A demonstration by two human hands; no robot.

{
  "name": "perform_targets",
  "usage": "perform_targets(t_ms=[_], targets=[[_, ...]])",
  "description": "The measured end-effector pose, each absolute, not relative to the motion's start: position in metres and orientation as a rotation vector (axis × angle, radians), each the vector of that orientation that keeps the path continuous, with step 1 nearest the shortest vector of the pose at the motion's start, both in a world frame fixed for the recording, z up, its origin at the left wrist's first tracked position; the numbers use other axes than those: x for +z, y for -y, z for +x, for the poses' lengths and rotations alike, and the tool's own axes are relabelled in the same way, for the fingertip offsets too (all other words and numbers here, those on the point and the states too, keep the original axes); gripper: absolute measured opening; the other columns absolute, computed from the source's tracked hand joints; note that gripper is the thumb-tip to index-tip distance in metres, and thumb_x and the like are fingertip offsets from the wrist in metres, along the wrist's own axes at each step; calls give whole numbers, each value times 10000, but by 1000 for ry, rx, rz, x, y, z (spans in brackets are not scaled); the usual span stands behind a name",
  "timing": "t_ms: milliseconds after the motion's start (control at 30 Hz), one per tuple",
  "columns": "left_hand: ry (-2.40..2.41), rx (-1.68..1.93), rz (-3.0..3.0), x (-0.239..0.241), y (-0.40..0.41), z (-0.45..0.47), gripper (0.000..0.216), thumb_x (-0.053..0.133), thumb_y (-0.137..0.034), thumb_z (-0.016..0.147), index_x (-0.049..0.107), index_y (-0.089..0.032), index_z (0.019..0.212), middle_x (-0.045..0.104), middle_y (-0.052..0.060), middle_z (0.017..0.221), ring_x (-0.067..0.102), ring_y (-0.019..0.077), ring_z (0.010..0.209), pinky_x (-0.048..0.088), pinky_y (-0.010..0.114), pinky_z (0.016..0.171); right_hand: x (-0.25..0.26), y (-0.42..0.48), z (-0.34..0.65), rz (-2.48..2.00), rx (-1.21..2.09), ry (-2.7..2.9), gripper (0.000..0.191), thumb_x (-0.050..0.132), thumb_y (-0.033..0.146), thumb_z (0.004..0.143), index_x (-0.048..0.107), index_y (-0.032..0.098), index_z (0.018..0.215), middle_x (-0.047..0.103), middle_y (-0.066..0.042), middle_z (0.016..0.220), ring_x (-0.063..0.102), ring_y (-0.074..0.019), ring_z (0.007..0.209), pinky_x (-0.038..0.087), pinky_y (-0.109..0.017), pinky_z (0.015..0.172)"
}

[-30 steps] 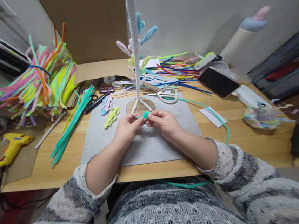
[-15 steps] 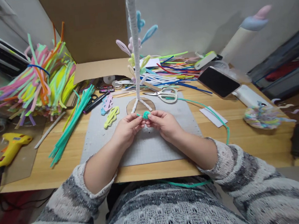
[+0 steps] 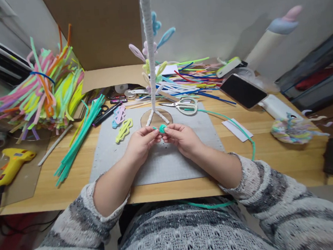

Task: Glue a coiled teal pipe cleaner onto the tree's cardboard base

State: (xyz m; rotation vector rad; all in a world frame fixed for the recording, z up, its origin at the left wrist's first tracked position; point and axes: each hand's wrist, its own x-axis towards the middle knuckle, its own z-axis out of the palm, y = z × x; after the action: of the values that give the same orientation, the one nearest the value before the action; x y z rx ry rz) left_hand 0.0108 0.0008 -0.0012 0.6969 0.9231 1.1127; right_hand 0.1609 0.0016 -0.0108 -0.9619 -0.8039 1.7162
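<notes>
Between my two hands is a small, tightly wound coil of green pipe cleaner point(image 3: 162, 128). My left hand point(image 3: 142, 144) pinches it from the left, where a short green end pokes out. From the right, the thumb and fingers of my right hand point(image 3: 182, 138) are closed on the same coil. Both hands are above the grey cutting mat point(image 3: 153, 171). Just behind them stands a white-wrapped stem point(image 3: 151, 63) with forked feet on a round wooden base point(image 3: 165, 117). Looped pastel flowers and leaves point(image 3: 149, 65) show beside the stem.
White-handled scissors point(image 3: 187, 106) lie behind my hands. Bent yellow point(image 3: 124, 131) and pink-blue pieces point(image 3: 119, 114) rest on the mat. Green pipe cleaners point(image 3: 81, 141) and a yellow glue gun point(image 3: 13, 161) are at left; a phone point(image 3: 243, 90) is at right. A long green strand point(image 3: 237, 124) trails over the right edge.
Almost nothing differs. Both hands keep the same place with the green coil, which appears turned very slightly between the fingertips.
</notes>
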Motion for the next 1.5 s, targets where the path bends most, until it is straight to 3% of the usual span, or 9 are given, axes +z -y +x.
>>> perform_targets(t_ms=[367, 733, 1033, 1233, 1500], targets=[[-908, 1093, 678, -3, -2, 10, 351, 899, -249, 474, 683, -99, 706, 683, 13, 652, 605, 76, 570, 488, 195, 602, -14, -3, 162, -970, 1636, 976, 353, 843, 434, 550, 661, 168, 692, 663, 16, 611, 597, -97, 560, 511, -256, 599], [-1074, 843, 827, 5, -8, -7, 315, 889, -233, 417, 698, -113, 638, 664, 25, 596, 575, 102, 554, 457, 236, 576, -6, -3, 175, -1108, 1254, 1642, 183, 647, 337, 758, 636, 160, 716, 610, 9, 603, 524, -105, 557, 409, -245, 547], [-1425, 631, 1430, 2, -7, -8, 158, 739, -284, 608, 700, -136, 647, 576, -16, 484, 438, 89, 430, 291, 225, 438, -6, -2, 175, -1160, 783, 2128, 101, 613, 136, 804, 660, 145, 715, 621, -15, 670, 523, -111, 636, 360, -233, 605], [-1450, 590, 1993, 1, -4, -5, 58, 697, -188, 711, 722, -175, 660, 702, 19, 681, 595, 132, 634, 401, 234, 599, -7, 0, 175, -1215, 647, 2365, 119, 570, 135, 843, 663, 134, 768, 647, -57, 748, 540, -137, 700, 343, -242, 636], [-1385, 362, 2350, -5, -2, -3, 117, 631, -132, 752, 729, -186, 718, 709, 46, 756, 625, 178, 727, 445, 271, 686, 1, 6, 170, -1263, 421, 2665, 174, 510, 143, 889, 668, 125, 820, 655, -84, 810, 544, -162, 724, 323, -275, 648]])
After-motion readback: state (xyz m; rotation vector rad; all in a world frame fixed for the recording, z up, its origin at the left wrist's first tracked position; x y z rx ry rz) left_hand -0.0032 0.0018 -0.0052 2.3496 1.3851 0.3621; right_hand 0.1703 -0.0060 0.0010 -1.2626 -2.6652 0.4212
